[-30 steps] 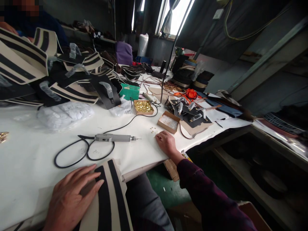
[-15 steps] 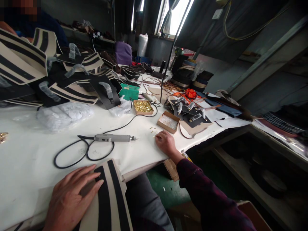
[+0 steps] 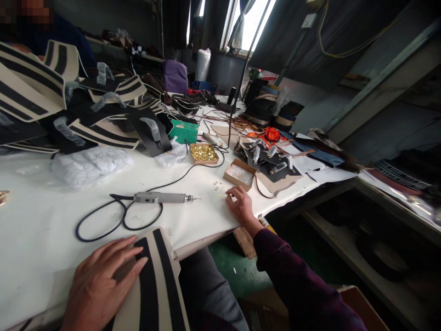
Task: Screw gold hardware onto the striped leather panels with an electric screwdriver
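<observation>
A scatter of small gold rivets (image 3: 218,186) lies loose on the white table (image 3: 41,216), just beside a shallow cardboard box (image 3: 240,174). The right hand (image 3: 241,204) rests there with its fingertips drawn together at the edge of the scatter; whether they actually pinch a rivet is too small to tell. Near the table's front edge, the left hand (image 3: 99,285) lies flat, fingers spread and relaxed, pressing on a cream panel with black stripes (image 3: 155,285). Between the hands lies a grey pen-shaped power tool (image 3: 161,197), its black cord (image 3: 103,220) looped on the tabletop. Further back sit a box of gold studs (image 3: 204,153), a green box (image 3: 184,132) and a pile of striped panels (image 3: 86,115).
</observation>
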`<action>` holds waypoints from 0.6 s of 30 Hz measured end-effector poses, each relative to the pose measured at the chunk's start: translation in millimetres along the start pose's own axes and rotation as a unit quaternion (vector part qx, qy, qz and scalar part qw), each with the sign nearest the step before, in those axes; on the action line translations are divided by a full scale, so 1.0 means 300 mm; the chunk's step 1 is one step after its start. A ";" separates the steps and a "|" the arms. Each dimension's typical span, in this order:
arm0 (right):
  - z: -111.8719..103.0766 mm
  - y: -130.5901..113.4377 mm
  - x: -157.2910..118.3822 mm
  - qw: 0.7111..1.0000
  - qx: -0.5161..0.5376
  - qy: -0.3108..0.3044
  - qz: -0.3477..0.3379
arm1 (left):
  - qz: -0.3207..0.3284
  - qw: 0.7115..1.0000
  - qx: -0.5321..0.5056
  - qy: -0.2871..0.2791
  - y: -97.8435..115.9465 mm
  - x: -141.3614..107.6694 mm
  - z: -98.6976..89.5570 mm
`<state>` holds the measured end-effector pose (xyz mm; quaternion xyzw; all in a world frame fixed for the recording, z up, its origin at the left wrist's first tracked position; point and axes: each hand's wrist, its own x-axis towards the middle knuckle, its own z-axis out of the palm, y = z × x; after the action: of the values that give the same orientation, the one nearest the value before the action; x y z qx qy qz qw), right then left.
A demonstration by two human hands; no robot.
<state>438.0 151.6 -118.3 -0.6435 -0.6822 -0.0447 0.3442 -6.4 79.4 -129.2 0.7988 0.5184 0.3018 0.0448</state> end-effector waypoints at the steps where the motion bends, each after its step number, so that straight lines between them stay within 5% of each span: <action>1: -0.003 -0.001 -0.010 1.000 -0.005 -0.003 -0.004 | 0.001 1.000 0.000 0.000 0.000 0.000 0.000; 10: -0.031 -0.026 -0.052 0.994 -0.065 -0.070 -0.049 | 0.012 1.000 -0.013 0.017 0.012 0.009 -0.006; 18: -0.138 -0.098 -0.172 0.988 -0.053 -0.118 -0.089 | 0.004 1.000 -0.017 0.019 0.021 0.008 -0.010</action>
<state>425.2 82.1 -102.9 -0.5982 -0.7692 -0.0348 0.2219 -2.3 77.9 -123.4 0.7942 0.5108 0.3258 0.0475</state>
